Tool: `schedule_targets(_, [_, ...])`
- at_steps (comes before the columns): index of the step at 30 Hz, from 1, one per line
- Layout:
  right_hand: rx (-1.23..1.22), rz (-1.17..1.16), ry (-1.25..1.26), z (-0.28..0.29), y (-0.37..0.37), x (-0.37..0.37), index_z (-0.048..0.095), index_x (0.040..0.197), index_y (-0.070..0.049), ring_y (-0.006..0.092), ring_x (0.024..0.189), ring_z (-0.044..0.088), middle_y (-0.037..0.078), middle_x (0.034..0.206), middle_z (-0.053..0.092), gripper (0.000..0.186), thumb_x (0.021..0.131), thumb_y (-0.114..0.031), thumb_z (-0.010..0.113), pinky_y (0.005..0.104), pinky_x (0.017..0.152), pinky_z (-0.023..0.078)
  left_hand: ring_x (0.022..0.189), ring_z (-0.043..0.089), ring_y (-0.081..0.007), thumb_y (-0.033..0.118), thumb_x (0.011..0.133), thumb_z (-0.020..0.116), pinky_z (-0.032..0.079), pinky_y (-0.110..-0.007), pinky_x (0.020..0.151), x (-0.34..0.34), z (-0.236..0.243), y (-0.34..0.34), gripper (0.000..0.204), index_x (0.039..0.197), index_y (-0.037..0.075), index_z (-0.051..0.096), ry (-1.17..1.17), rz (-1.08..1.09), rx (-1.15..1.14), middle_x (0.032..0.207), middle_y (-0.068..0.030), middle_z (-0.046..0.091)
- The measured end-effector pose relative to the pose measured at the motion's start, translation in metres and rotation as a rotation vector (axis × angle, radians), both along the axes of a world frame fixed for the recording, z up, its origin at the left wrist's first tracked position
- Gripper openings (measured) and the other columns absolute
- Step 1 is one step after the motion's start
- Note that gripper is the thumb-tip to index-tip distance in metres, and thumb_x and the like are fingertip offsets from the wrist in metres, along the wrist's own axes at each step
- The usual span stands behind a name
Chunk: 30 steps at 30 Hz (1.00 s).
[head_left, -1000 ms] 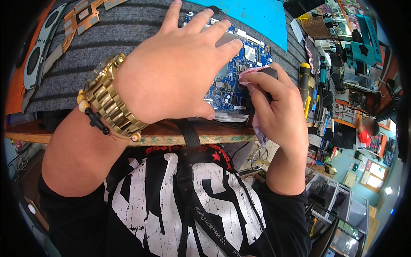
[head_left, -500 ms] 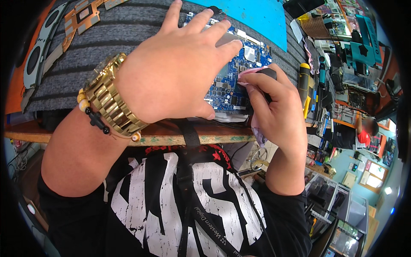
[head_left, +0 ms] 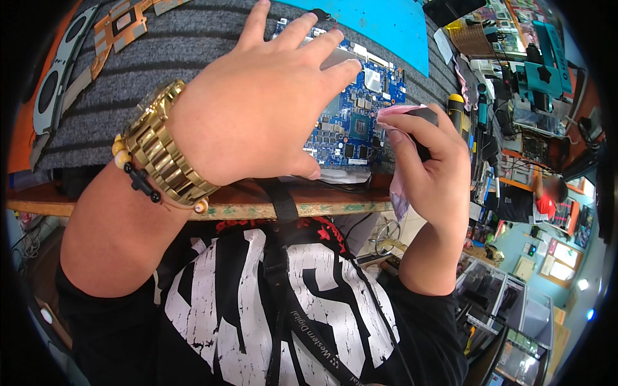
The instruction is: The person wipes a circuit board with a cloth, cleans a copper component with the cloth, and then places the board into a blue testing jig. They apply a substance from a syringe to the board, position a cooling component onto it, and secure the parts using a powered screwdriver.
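My left hand, with a gold watch and beaded bracelet at the wrist, is spread over a blue circuit board, its fingers apart and touching it. The board lies on a ribbed grey mat at the bench edge. My right hand is closed on a crumpled pink cloth, with a dark piece partly visible inside the grip; part of the cloth hangs below my fingers. Just left of this hand, a square chip shows on the board.
A cyan mat lies behind the board, copper heatsink parts and a pale strip with dark ovals at upper left. A yellow-black tool and a cluttered bench are on the right, with another person farther off.
My right hand and the pink cloth have shifted right, uncovering the square chip on the board. My left hand has stayed almost in the same place.
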State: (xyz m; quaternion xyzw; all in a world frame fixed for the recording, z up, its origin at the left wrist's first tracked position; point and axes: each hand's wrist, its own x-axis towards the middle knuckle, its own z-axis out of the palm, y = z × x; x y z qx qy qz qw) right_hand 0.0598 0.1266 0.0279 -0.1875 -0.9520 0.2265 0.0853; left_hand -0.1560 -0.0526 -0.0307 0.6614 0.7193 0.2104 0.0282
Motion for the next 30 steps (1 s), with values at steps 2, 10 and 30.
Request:
schedule_targets(2, [0.032, 0.008, 0.02, 0.005, -0.002, 0.0, 0.089, 0.119, -0.001, 0.0309, 0.093, 0.079, 0.019, 0.116, 0.082, 0.022, 0.099, 0.005, 0.08, 0.0411, 0.083, 0.063, 0.176, 0.036, -0.0458, 0.043, 0.075, 0.108, 0.017, -0.074, 0.145, 0.0, -0.001, -0.001, 0.12, 0.177, 0.013, 0.054, 0.003, 0.002, 0.009, 0.183, -0.0214, 0.051])
schedule_targets(10, [0.076, 0.103, 0.009, -0.013, -0.01, 0.003, 0.091, 0.123, -0.006, 0.0382, 0.097, 0.081, 0.019, 0.116, 0.078, 0.027, 0.098, 0.0, 0.085, 0.044, 0.083, 0.064, 0.177, 0.035, -0.0463, 0.044, 0.073, 0.109, 0.017, -0.074, 0.145, -0.001, -0.003, -0.001, 0.119, 0.176, 0.014, 0.056, -0.001, -0.01, 0.031, 0.183, -0.0218, 0.051])
schedule_targets(30, [0.248, 0.392, -0.012, 0.002, 0.022, -0.018, 0.091, 0.116, -0.013, 0.0363, 0.098, 0.08, 0.014, 0.115, 0.077, 0.027, 0.091, -0.003, 0.091, 0.0448, 0.081, 0.064, 0.161, 0.05, -0.0564, 0.051, 0.098, 0.092, 0.031, -0.082, 0.132, -0.021, 0.035, -0.007, 0.09, 0.156, -0.009, 0.057, -0.055, -0.206, -0.139, 0.157, -0.0373, 0.062])
